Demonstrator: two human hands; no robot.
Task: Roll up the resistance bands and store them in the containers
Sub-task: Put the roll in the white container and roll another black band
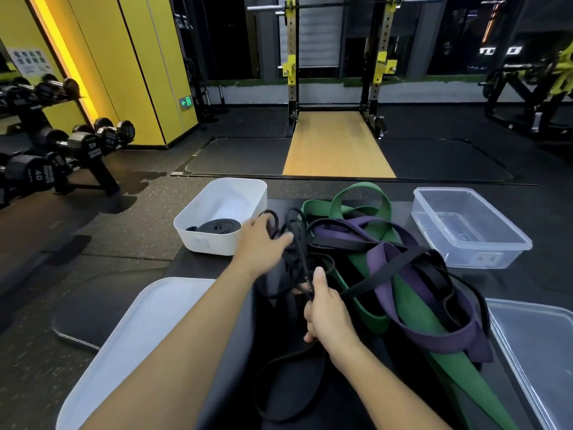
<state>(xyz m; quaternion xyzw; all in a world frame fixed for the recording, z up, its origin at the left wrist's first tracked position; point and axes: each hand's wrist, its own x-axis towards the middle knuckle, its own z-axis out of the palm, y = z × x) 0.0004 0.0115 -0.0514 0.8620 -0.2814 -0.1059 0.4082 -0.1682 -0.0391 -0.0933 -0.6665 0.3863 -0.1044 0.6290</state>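
Right grip (pixel 325 311) is clamped on a thin black band (pixel 384 273), thumb pressed on top and fingers curled under, a pinch that looks meant to draw this one strap taut out of the tangle. Left grip (pixel 263 246) is up in the black loops by the white bin (pixel 217 240); its fingers are hidden behind the hand, so I cannot tell whether it has closed on anything, though it is well placed to hold the knot back. The band is snarled with a purple band (pixel 434 339) and a green band (pixel 412 308), all heaped mid-table (pixel 192 265). One rolled band (pixel 220 226) sits in the bin already, so I judge the job barely begun. The clear tub (pixel 483 256) stands well right of the heap, both containers open within reach. Risk: pulling may tighten the snarl.
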